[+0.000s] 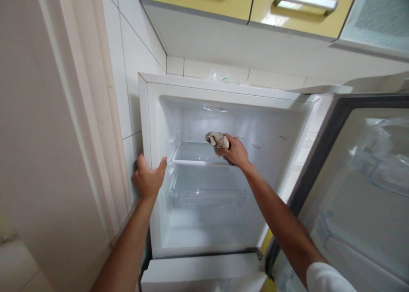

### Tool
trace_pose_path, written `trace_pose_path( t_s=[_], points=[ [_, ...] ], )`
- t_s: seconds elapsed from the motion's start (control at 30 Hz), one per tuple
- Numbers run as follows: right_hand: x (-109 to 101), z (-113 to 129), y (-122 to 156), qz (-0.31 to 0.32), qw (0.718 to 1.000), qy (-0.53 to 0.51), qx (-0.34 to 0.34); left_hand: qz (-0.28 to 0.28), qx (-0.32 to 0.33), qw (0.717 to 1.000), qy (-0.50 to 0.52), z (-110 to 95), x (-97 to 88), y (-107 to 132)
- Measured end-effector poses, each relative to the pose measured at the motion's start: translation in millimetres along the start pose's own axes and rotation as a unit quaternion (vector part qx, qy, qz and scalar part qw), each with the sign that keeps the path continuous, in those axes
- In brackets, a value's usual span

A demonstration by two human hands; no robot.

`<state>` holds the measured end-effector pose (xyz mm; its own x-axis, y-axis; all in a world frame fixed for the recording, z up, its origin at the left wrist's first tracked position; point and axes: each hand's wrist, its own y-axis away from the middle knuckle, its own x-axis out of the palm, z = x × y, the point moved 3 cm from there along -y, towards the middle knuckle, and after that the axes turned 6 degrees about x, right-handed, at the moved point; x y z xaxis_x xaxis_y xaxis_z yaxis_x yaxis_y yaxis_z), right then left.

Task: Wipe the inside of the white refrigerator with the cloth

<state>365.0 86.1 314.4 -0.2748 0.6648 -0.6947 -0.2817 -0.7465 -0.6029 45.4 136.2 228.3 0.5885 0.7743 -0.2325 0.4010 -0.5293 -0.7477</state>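
A white refrigerator (pixel 147 164) stands open in front of me. My left hand (pixel 149 176) rests on its left side wall near the front edge, thumb spread apart from the fingers and nothing held. Inside the upper part of the compartment, my right hand (pixel 236 150) is closed around a bunched, patterned cloth (pixel 217 141). The cloth is just above the glass shelf (pixel 194 152); whether it touches the shelf I cannot tell. Below that shelf is a clear plastic drawer (pixel 207 197).
The open refrigerator door (pixel 361 177) with clear bins takes up the right side. Yellow cabinets (pixel 297 11) hang overhead. A pale door frame (pixel 105 113) and white tiled wall are close on the left. Some clear plastic (pixel 225 78) lies on the refrigerator top.
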Motion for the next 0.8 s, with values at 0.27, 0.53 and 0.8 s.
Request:
trace_pose_path(
  t_s=[0.27, 0.53, 0.8],
  points=[
    [-4, -70, 19, -0.165, 0.957, 0.202, 0.123, 0.009, -0.013, 0.999, 0.028, -1, -1.0, 1],
    [54, -83, -34, -0.096, 0.944, 0.293, 0.117, -0.004, 0.021, 0.999, 0.031, 7, 3.4, 3],
    [77, -77, -107, -0.049, 0.944, 0.323, 0.051, -0.034, 0.042, 0.998, 0.024, 10, 4.4, 7]
  ],
)
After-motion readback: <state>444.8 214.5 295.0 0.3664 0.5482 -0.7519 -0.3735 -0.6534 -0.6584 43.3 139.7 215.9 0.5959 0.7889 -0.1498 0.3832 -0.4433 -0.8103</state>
